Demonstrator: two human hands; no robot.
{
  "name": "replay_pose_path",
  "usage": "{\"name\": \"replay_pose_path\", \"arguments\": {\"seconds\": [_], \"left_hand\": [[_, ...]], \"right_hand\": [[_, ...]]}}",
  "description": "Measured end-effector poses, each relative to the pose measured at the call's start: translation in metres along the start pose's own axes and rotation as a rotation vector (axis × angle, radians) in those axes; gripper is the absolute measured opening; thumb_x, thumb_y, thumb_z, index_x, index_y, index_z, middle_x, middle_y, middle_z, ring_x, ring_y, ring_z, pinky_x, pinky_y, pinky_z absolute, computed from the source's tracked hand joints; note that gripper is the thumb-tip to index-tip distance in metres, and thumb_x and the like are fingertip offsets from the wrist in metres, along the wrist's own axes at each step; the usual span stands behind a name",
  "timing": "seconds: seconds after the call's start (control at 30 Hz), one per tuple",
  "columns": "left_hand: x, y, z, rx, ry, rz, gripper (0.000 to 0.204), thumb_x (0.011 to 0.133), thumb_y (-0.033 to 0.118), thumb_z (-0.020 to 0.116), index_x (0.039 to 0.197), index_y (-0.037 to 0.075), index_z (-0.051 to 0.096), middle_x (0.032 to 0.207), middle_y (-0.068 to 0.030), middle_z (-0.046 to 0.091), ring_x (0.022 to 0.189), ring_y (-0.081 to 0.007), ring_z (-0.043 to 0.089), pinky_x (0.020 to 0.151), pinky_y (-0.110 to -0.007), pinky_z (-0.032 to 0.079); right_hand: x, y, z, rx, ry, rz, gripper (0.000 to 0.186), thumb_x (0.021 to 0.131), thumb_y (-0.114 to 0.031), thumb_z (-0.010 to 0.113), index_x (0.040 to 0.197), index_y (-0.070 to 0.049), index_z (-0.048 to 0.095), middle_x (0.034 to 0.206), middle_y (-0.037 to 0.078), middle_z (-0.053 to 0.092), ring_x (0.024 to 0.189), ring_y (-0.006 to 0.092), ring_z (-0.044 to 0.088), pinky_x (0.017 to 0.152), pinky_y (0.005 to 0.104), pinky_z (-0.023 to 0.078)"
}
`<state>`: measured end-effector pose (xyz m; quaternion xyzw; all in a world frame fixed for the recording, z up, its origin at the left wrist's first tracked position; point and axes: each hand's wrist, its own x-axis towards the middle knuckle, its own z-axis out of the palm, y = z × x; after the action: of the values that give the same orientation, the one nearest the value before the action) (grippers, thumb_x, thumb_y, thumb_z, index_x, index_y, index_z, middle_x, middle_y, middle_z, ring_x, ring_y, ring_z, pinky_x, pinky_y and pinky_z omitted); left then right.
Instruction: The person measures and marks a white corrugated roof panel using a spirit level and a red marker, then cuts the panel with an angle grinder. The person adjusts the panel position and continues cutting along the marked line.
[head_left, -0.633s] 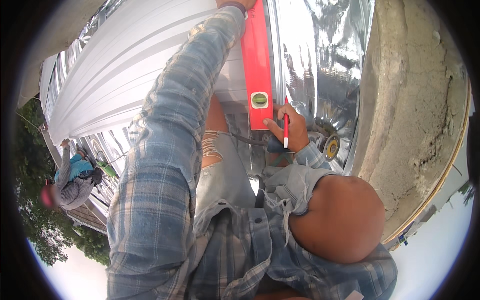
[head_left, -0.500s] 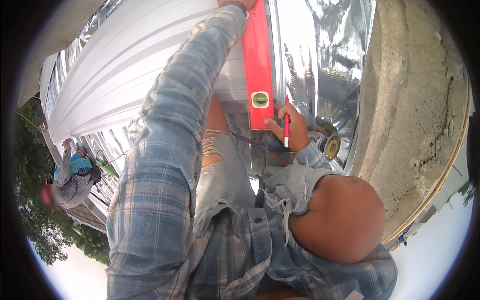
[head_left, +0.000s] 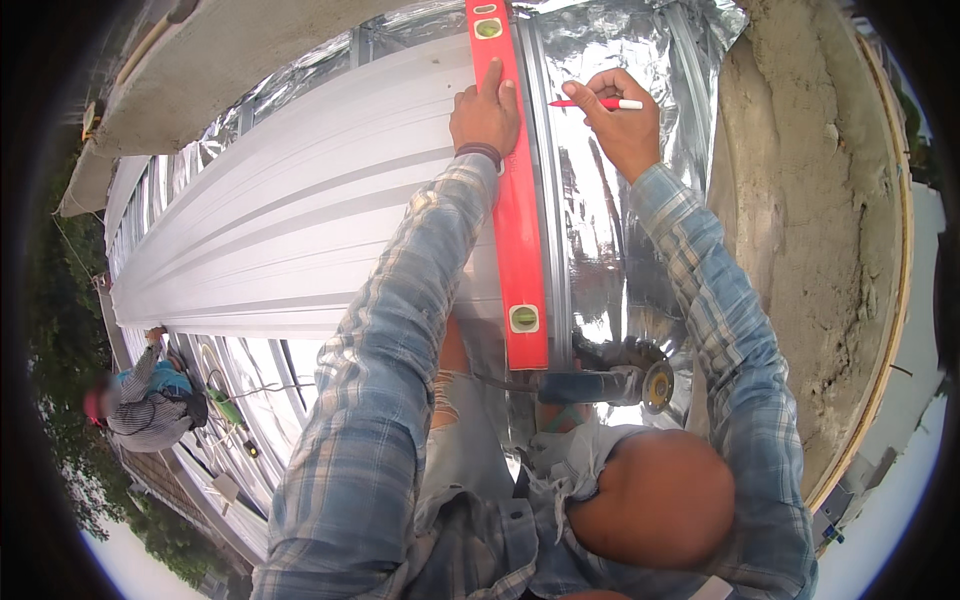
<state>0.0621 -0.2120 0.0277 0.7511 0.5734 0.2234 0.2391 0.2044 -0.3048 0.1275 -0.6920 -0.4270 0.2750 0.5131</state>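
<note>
My left hand (head_left: 484, 124) presses and grips the upper part of a long red spirit level (head_left: 517, 250), which lies along the edge of a white ribbed metal sheet (head_left: 280, 240), beside narrow metal channels (head_left: 556, 300). My right hand (head_left: 620, 125) holds a red marker with a white end (head_left: 580, 103) pinched in its fingers, pointing left toward the channels, above silver foil (head_left: 590, 230). An angle grinder (head_left: 600, 387) with a yellow-centred disc lies below, near my legs and just right of the level's lower end.
Another person (head_left: 150, 405) in a striped top crouches at the left, one hand at the sheet's edge, near a green tool (head_left: 225, 410) and cables. A cracked concrete ledge (head_left: 815, 250) runs along the right; another concrete slab (head_left: 190, 85) is at upper left.
My right hand has risen from the level's lower end to beside its upper part, the marker turning from upright to sideways. The view has shifted, showing more of my left hand and the level.
</note>
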Motion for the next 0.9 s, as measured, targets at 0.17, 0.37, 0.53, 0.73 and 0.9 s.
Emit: {"name": "replay_pose_path", "arguments": {"seconds": [0.17, 0.37, 0.53, 0.73, 0.9], "left_hand": [[0.002, 0.003, 0.002, -0.012, -0.005, 0.025, 0.048, 0.102, 0.039, 0.046, 0.148, 0.025, 0.047, 0.102, -0.0202, 0.066, 0.101, -0.0385, 0.062, 0.089, -0.051, 0.051], [-0.001, 0.003, 0.001, -0.008, 0.025, 0.03, 0.047, 0.103, 0.04, 0.045, 0.148, 0.026, 0.047, 0.101, -0.0189, 0.066, 0.102, -0.0381, 0.061, 0.089, -0.05, 0.05], [0.0, 0.003, 0.002, -0.037, 0.02, 0.033, 0.047, 0.103, 0.04, 0.046, 0.148, 0.025, 0.048, 0.101, -0.0196, 0.066, 0.102, -0.0379, 0.061, 0.09, -0.05, 0.049], [0.0, 0.002, 0.007, -0.057, 0.036, 0.05, 0.047, 0.103, 0.04, 0.045, 0.148, 0.026, 0.048, 0.101, -0.0197, 0.066, 0.102, -0.038, 0.061, 0.09, -0.05, 0.049], [-0.001, 0.003, -0.001, -0.048, 0.006, 0.012, 0.048, 0.102, 0.041, 0.045, 0.147, 0.025, 0.048, 0.102, -0.0194, 0.066, 0.103, -0.0383, 0.061, 0.091, -0.05, 0.049]], "right_hand": [[0.09, 0.018, 0.034, -0.01, 0.155, -0.121, 0.026, 0.088, -0.029, 0.077, 0.091, -0.003, 0.074, 0.092, 0.01, 0.071, 0.075, 0.0164, 0.067, 0.07, 0.0293, 0.053], [0.118, 0.043, 0.052, -0.161, 0.09, -0.277, 0.025, 0.086, -0.016, 0.066, 0.106, -0.006, 0.076, 0.106, 0.02, 0.071, 0.096, 0.0314, 0.07, 0.087, 0.0366, 0.055], [0.124, 0.045, 0.057, -0.281, -0.012, -0.33, 0.03, 0.087, -0.018, 0.066, 0.112, -0.004, 0.074, 0.11, 0.02, 0.073, 0.098, 0.0309, 0.072, 0.089, 0.0375, 0.056], [0.129, 0.052, 0.051, -0.422, -0.164, -0.366, 0.028, 0.087, -0.017, 0.067, 0.11, -0.004, 0.075, 0.106, 0.019, 0.073, 0.095, 0.0318, 0.073, 0.087, 0.0386, 0.056], [0.135, 0.031, 0.041, -0.436, -0.208, -0.33, 0.025, 0.088, -0.018, 0.068, 0.108, -0.006, 0.075, 0.104, 0.02, 0.073, 0.095, 0.0322, 0.073, 0.086, 0.0404, 0.056]]}}
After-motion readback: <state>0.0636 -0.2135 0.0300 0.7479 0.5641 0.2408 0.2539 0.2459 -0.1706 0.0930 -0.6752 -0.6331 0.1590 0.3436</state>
